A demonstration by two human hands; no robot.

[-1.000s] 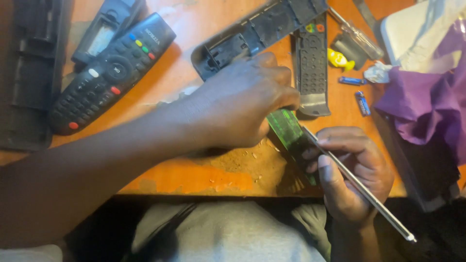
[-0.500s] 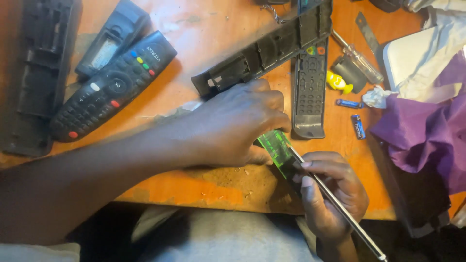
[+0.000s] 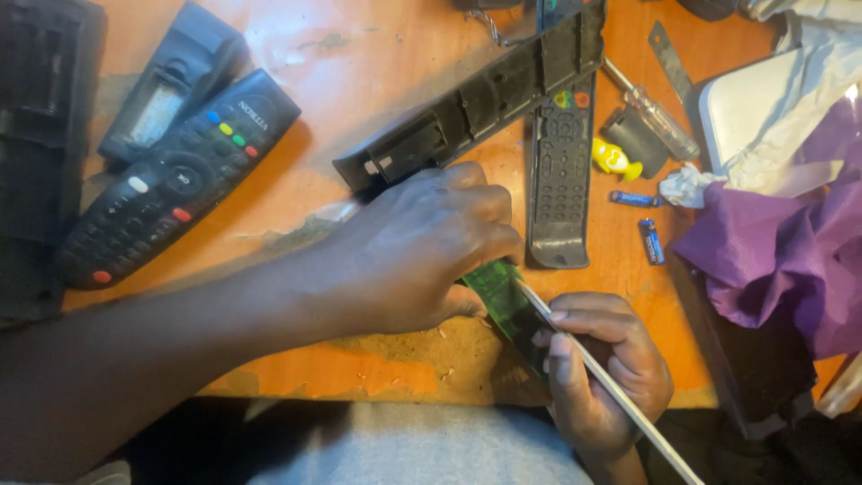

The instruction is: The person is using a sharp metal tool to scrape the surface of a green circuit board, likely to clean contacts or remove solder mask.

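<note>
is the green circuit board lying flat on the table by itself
No, the green circuit board is held between the left hand and the right hand, which also grips a thin metal rod.

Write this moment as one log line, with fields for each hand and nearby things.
left hand: pressing green circuit board | right hand: holding board and thin metal rod | nearby: opened remote shell, two batteries

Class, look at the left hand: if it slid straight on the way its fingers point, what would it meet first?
Probably the grey rubber keypad just beyond the left hand, though depth is unclear.
</note>
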